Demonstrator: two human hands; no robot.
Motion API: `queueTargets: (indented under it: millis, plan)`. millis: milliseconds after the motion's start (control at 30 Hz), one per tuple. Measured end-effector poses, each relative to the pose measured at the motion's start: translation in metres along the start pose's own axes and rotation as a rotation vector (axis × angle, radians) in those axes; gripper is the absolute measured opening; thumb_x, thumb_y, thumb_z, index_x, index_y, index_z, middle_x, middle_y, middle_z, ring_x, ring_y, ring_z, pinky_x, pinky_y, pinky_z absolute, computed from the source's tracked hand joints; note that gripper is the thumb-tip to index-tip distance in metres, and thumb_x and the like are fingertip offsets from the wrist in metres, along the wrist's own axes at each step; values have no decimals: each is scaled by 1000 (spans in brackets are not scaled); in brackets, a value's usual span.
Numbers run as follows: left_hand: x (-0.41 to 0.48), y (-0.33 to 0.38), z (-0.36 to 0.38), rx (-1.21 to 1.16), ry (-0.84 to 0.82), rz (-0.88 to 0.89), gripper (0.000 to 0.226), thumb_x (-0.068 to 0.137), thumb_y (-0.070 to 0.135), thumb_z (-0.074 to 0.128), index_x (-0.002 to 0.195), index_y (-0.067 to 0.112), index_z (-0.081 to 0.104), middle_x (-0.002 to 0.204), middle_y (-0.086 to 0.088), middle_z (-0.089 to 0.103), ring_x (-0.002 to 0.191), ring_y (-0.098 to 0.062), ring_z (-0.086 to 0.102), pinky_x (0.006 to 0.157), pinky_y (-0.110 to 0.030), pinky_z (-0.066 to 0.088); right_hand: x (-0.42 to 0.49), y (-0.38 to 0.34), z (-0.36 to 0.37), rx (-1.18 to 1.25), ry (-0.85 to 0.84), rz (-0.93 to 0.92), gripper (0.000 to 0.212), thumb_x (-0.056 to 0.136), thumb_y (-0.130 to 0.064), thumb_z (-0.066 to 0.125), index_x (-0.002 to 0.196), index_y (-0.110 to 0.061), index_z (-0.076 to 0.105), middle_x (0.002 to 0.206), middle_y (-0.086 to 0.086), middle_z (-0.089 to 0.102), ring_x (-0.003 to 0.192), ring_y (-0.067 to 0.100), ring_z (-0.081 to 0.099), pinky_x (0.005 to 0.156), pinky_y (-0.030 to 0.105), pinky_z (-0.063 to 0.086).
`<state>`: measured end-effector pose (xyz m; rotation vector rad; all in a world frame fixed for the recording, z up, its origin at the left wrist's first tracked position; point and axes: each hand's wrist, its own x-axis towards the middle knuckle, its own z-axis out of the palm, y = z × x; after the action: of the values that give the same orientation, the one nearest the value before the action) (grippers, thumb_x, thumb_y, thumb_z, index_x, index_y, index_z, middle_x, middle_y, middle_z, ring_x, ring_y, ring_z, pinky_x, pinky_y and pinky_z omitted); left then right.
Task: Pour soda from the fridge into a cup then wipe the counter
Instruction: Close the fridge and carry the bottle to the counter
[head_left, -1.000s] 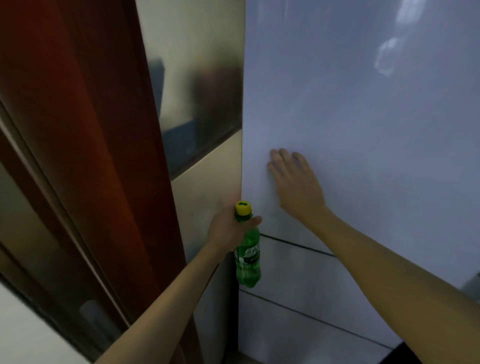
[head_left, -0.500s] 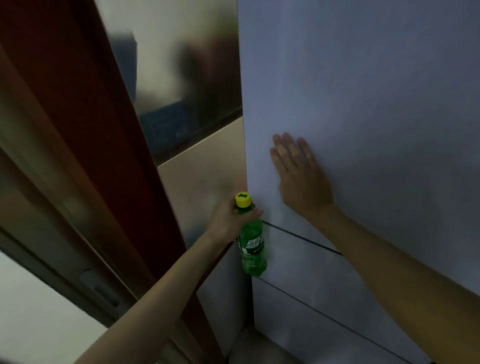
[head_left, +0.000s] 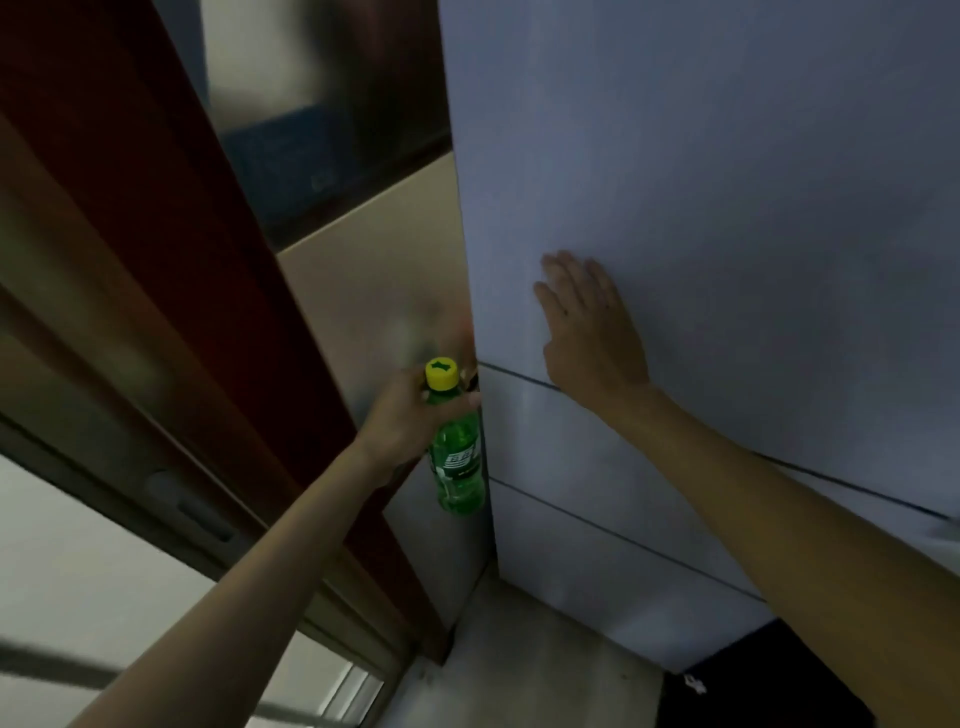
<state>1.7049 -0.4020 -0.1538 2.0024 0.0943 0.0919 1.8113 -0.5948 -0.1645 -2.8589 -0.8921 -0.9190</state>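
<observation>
My left hand (head_left: 402, 421) grips a green soda bottle (head_left: 458, 467) by its neck, just under the yellow cap (head_left: 442, 374). The bottle hangs upright beside the left edge of the pale grey fridge (head_left: 727, 182). Flat against the fridge's upper door, fingers spread, rests my right hand (head_left: 589, 327), a little above the seam to the drawer below. The fridge door is shut. No cup or counter is in view.
A dark red door frame (head_left: 171, 249) slants down the left side, with a beige wall panel (head_left: 374, 280) between it and the fridge. Pale floor (head_left: 519, 665) shows below the fridge corner. A sliding door track (head_left: 197, 514) runs lower left.
My view has tilted down and shifted, so the floor now shows. My right hand stays flat on the fridge door, and my left hand still holds the bottle by the fridge edge.
</observation>
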Motion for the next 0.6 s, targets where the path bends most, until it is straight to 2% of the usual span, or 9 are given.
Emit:
queueTargets:
  millis: [67,133,267,400,600]
  plan:
    - [-3,-1,8,14,-57,14,19,85,12,72,95,-3,67,89,-12,72,76,-14,68,54,-15,52,-26,1,-2,53,-43,81,53,75,-1,49,128,7,53,143,25,45,134,42,41,115,53,28]
    - [-4,-2,20,18,-106,31,21,84,16,73,96,0,68,92,-12,73,84,-21,70,59,-25,54,-55,5,-8,86,-92,176,57,74,0,62,130,7,52,142,25,46,129,42,45,113,51,31]
    - [-10,-2,52,8,-214,54,23,82,18,76,96,1,69,92,-13,73,90,-27,69,78,-47,59,-119,10,-32,118,-133,388,53,81,-2,59,134,4,51,143,22,46,128,38,46,111,45,31]
    - [-22,-2,95,72,-351,128,23,80,25,78,96,9,72,92,-10,73,91,-27,69,81,-49,58,-194,12,-68,77,-112,616,47,82,-3,55,129,1,54,133,18,53,117,33,52,102,41,39]
    - [-65,7,170,18,-607,159,16,80,17,78,91,7,72,79,-7,69,76,-22,65,71,-45,57,-312,13,-122,-74,-150,939,48,77,-8,58,125,-1,57,121,15,58,106,33,56,91,39,43]
